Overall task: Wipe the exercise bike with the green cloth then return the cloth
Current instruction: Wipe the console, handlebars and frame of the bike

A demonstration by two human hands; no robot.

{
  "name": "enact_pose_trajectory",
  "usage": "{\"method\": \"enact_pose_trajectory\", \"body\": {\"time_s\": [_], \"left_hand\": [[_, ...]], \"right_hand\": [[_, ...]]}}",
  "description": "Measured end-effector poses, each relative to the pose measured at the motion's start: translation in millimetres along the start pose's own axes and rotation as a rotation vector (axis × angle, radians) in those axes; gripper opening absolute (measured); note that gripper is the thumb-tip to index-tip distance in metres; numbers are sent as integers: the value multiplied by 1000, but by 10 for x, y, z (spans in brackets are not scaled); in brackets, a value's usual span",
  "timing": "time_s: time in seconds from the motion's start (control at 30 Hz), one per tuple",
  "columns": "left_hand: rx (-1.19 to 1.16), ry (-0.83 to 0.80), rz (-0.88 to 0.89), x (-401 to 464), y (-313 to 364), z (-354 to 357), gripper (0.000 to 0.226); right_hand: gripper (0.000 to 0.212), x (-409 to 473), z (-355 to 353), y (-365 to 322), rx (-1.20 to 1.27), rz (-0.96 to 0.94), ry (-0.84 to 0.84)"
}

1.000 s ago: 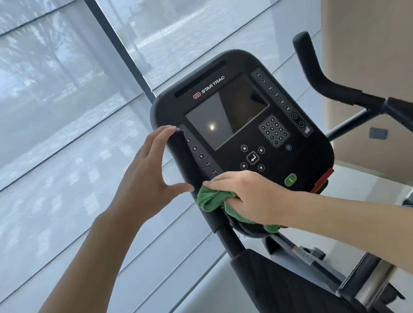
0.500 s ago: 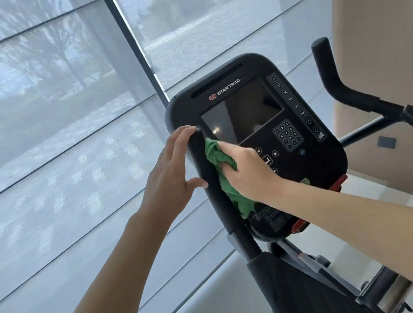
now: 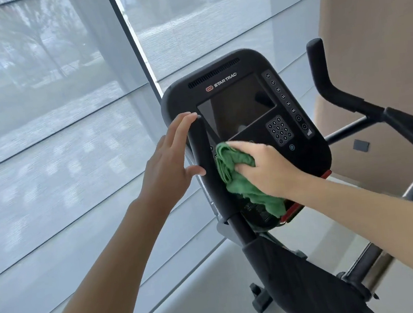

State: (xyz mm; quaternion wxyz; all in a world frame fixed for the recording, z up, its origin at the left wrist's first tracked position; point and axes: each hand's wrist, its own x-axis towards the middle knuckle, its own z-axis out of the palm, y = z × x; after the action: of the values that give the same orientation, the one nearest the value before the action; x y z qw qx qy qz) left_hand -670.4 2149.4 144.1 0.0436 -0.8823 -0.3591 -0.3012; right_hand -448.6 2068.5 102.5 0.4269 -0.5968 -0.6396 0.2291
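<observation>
The right hand (image 3: 266, 167) holds the bunched green cloth (image 3: 241, 175) and presses it on the lower left part of the console (image 3: 247, 115). Half a second ago the cloth was higher, up by the corner of the screen (image 3: 235, 106) — now it has slid down below it, so the wiping is going on and the cloth is not ready to go back yet. Just left of the cloth, the left hand (image 3: 170, 165) has straight fingers resting on the left handlebar (image 3: 206, 171); it grips nothing. Past the cloth, the right handlebar (image 3: 325, 78) stands well apart. The buttons under the hand are hidden — and the seat and pedals of the exercise bike (image 3: 303, 269) are cut off.
</observation>
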Motion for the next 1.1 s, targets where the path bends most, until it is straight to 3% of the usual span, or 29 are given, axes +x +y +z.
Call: {"method": "enact_pose_trajectory", "body": {"time_s": [0.13, 0.3, 0.6, 0.73, 0.87, 1.0, 1.1], "left_hand": [[-14, -7, -13, -16, 61, -28, 120], [-35, 2, -14, -25, 138, -54, 116], [22, 9, -70, -68, 216, -16, 118], [-14, 35, -102, -271, 262, 58, 110], [-69, -35, -79, -728, 312, 237, 80], [-161, -196, -44, -1181, 428, 476, 69], [-239, -215, -66, -1377, 480, 526, 69]], "right_hand": [[62, 133, 229, -242, 20, -43, 9], [59, -328, 417, -167, -28, -70, 21], [61, -855, 158, -241, -514, -246, -334], [63, -1037, -68, -353, -500, -263, -171], [62, -1245, -194, -452, -423, -189, 22], [52, -1388, -135, -445, -411, -173, 69], [51, -1452, -79, -402, -423, -196, 87]]}}
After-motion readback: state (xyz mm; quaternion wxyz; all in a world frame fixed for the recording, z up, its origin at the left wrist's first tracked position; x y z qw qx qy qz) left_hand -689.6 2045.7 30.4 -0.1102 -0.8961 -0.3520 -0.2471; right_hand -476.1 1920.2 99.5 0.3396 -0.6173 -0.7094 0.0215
